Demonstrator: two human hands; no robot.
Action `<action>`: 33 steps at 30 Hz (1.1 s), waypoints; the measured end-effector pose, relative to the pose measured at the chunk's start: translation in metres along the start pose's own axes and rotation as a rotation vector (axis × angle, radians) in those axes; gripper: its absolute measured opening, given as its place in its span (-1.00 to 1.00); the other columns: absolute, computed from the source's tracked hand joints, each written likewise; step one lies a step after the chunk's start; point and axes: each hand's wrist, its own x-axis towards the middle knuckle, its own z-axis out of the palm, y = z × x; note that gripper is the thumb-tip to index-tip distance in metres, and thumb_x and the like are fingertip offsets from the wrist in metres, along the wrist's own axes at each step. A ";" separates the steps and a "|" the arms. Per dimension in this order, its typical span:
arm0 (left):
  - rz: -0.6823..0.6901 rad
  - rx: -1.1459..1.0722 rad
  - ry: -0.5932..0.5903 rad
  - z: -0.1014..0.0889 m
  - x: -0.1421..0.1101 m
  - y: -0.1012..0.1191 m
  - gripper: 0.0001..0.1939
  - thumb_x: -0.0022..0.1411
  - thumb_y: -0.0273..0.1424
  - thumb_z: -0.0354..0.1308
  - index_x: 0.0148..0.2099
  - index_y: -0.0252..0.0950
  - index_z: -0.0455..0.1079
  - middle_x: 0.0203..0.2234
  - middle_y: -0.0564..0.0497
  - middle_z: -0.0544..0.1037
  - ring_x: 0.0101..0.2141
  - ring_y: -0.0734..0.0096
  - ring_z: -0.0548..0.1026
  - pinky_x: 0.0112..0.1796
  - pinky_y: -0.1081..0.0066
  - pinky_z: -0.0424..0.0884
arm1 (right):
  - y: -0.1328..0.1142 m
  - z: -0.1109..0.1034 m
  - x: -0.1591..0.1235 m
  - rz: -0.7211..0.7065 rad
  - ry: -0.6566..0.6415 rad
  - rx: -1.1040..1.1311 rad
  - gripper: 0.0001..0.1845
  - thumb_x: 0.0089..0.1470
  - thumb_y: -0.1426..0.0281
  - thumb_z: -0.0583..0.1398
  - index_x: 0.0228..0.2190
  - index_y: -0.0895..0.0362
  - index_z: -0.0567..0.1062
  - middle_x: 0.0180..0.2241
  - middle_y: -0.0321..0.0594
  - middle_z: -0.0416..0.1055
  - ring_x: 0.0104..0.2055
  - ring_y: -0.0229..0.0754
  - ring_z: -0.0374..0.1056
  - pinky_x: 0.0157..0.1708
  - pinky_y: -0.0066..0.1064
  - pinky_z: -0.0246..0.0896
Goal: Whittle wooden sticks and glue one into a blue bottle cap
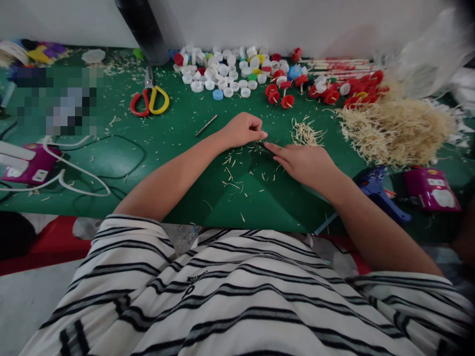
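Observation:
Above the green tabletop (178, 163), my left hand (243, 129) is closed, with thumb and bent forefinger together. Whatever lies between those fingers is too small to make out. My right hand (306, 165) grips a thin dark tool (264, 146), its kind unclear, whose tip reaches close to my left fingertips. Short pale fibre scraps (230, 173) are scattered on the table below both hands. Beyond my right hand sits a small heap of pale fibres (307, 132). A thin metal rod (207, 125) lies to the left of my left hand.
Scissors (149, 96) with red and yellow handles lie at the back left, near a dark cylinder (144, 32). Bottle caps (222, 70) and red cap pieces (287, 101) line the wall. Rightward are a large fibre pile (397, 129), a blue glue gun (378, 190) and a purple socket block (432, 190).

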 end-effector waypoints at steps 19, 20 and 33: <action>-0.049 0.087 0.014 0.001 0.002 0.007 -0.58 0.23 -0.46 0.22 -0.63 -0.22 0.18 -0.71 0.15 0.17 -0.55 0.51 0.16 -0.35 0.25 0.06 | 0.001 0.005 0.006 -0.009 0.057 -0.076 -0.35 0.56 0.15 -0.16 0.53 -0.25 0.26 -0.09 -0.07 0.64 -0.28 -0.08 0.42 -0.37 -0.29 -0.10; -0.048 0.086 0.015 0.001 0.002 0.007 -0.58 0.23 -0.46 0.22 -0.63 -0.22 0.17 -0.71 0.15 0.16 -0.55 0.51 0.15 -0.35 0.25 0.06 | 0.001 0.004 0.007 -0.012 0.051 -0.070 -0.35 0.56 0.15 -0.14 0.53 -0.24 0.27 -0.09 -0.08 0.65 -0.27 -0.08 0.43 -0.38 -0.30 -0.10; -0.041 0.059 -0.002 0.001 -0.001 0.008 -0.56 0.28 -0.47 0.21 -0.59 -0.20 0.11 -0.65 0.14 0.14 -0.49 0.49 0.12 -0.29 0.23 0.08 | 0.017 0.001 -0.008 0.021 -0.001 0.096 -0.38 0.53 0.12 -0.05 0.49 -0.26 0.36 0.09 -0.16 0.70 -0.08 -0.01 0.55 -0.29 -0.29 0.19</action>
